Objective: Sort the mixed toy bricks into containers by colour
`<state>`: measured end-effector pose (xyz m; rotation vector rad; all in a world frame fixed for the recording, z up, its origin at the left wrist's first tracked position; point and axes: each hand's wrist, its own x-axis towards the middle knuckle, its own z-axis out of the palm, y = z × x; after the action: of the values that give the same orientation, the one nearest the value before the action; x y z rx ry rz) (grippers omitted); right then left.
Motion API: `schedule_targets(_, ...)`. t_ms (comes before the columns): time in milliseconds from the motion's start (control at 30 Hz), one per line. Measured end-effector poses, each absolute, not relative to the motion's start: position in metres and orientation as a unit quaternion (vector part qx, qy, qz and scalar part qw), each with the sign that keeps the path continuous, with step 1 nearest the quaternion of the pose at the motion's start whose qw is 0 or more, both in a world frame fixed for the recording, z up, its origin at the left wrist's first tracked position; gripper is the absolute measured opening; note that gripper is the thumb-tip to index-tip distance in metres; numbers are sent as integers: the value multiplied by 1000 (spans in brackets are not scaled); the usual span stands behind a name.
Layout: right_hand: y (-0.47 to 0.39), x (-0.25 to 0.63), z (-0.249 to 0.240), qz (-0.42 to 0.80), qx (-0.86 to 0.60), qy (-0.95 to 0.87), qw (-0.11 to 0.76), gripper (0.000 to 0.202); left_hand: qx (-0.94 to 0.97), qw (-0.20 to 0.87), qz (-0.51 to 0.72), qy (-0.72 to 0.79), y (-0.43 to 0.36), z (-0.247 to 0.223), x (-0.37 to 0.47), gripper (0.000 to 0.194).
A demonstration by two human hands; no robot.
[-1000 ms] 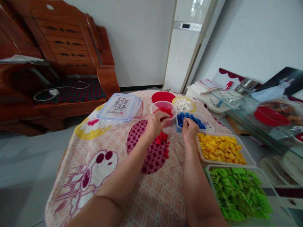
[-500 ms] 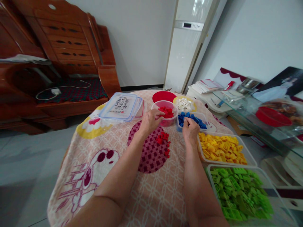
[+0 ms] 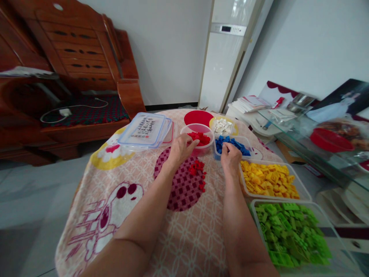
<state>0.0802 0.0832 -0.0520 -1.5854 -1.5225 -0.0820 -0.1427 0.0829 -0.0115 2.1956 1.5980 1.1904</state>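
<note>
My left hand (image 3: pixel 180 149) reaches over the near-left rim of a round clear tub (image 3: pixel 212 139) of red toy bricks (image 3: pixel 201 138). Its thumb stands apart from the fingers, whose tips are partly hidden among the bricks. At the front edge of a clear box (image 3: pixel 248 143) of blue toy bricks (image 3: pixel 236 146), my right hand (image 3: pixel 231 157) has thumb and fingers pinched together. Whatever may be in that pinch is too small or hidden to make out. Between my forearms, a small pile of red pieces (image 3: pixel 196 167) lies on the tablecloth, with several tiny red bits trailing beside it.
Boxes of yellow bricks (image 3: pixel 268 179) and green bricks (image 3: pixel 291 231) line the right side. White pieces (image 3: pixel 222 126) and a red round lid (image 3: pixel 198 118) sit at the back. Stacked clear lids (image 3: pixel 142 129) lie back left. A glass shelf (image 3: pixel 300 140) stands beyond the table.
My left hand's fingers have drawn slightly back to the left in the red tub. The right hand stays pinched at the blue box. The whole view has shifted a little.
</note>
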Motion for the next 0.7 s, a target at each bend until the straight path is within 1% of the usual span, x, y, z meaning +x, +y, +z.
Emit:
schedule_targets(133, 84, 81, -53, -31, -637, -619, 458, 32, 747, 77, 418, 512, 88, -15, -153, 31)
schedule_targets(267, 83, 81, -53, -35, -638, -618, 458, 32, 770, 103, 422, 466, 89, -18, -155, 28)
schedule_targets(367, 82, 80, -52, -35, -639, -619, 455, 32, 770, 117, 427, 459, 89, -17, -155, 27)
schedule_targets(500, 81, 79, -51, -41, -638, -620, 455, 33, 736, 107, 462, 482, 89, -13, -165, 19)
schedule_targets(600, 81, 80, -51, -39, -637, -622, 453, 33, 686, 98, 486, 533, 87, -3, -180, 19)
schedule_targets(700, 82, 80, -52, -40, -640, -623, 448, 32, 692, 134, 429, 564, 81, 12, -192, 22)
